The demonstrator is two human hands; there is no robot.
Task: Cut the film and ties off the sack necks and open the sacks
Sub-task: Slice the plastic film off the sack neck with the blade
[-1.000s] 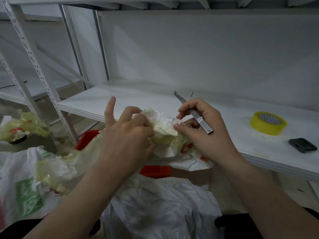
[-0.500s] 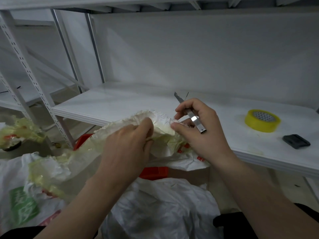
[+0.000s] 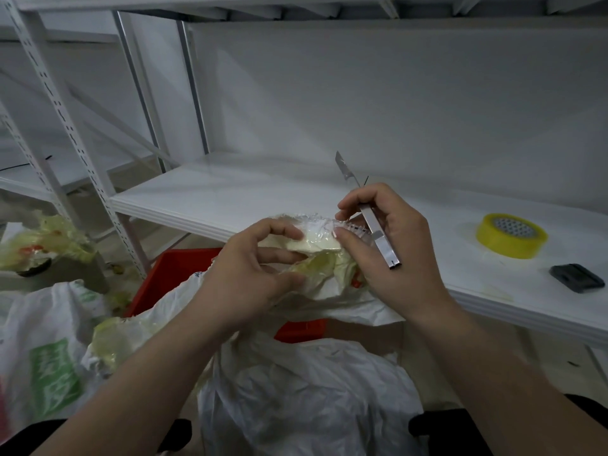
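I hold the sack neck [image 3: 316, 238] up in front of me, just above the white shelf [image 3: 230, 199] edge and over the red plastic crate [image 3: 177, 274]. My left hand [image 3: 250, 274] is curled round its near end. The thumb and fingers pinch the glossy, cream-coloured bundle and the yellowish, wrinkled film [image 3: 316, 268] that hangs loose under it. My right hand [image 3: 394, 255] nips the frayed woven edge of the neck between thumb and forefinger. It also grips a slim metal knife [image 3: 383, 245], whose flat steel handle lies across the fingers and whose narrow blade points up and away from the neck.

Below my hands the sack [image 3: 306, 399] slumps in soft, crumpled white folds. A second sack [image 3: 49, 357] with green print lies at my left, with more crinkled yellowish film on it. Further clumps of film scraps [image 3: 49, 238] sit on the floor beyond.

On the smooth shelf to my right stands a round roll of yellow tape [image 3: 511, 235], and near it lies a small flat dark object [image 3: 577, 278] that I cannot make out.
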